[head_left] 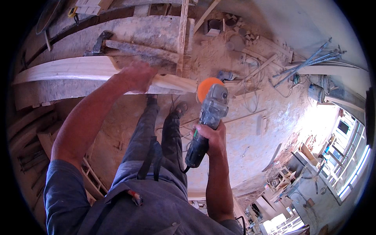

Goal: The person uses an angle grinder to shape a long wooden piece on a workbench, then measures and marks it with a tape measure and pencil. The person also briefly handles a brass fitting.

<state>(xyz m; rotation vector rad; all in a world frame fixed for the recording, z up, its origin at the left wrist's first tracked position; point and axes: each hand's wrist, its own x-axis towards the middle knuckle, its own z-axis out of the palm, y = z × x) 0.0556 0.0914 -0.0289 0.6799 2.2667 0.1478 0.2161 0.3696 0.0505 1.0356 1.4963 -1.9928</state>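
Note:
My left hand (139,76) is closed over a long, pale, curved wooden piece (70,68) that lies across the workbench. The narrower end of the wood (176,83) sticks out to the right of that hand. Wrapped round the body of an angle grinder (213,105), my right hand (214,137) holds the tool with its head pointing away from me. The grinder's round orange disc (205,88) is at the tip of the wood and seems to touch it; whether it spins I cannot tell. A dark cord leaves the grinder's rear end.
Beyond the wood, a tool with a dark head and wooden handle (141,50) lies on the workbench (149,29). An upright batten (182,35) crosses the bench's right end. Another power tool (227,75), loose cables (252,82), metal rods (309,62) and offcuts lie on the dusty floor.

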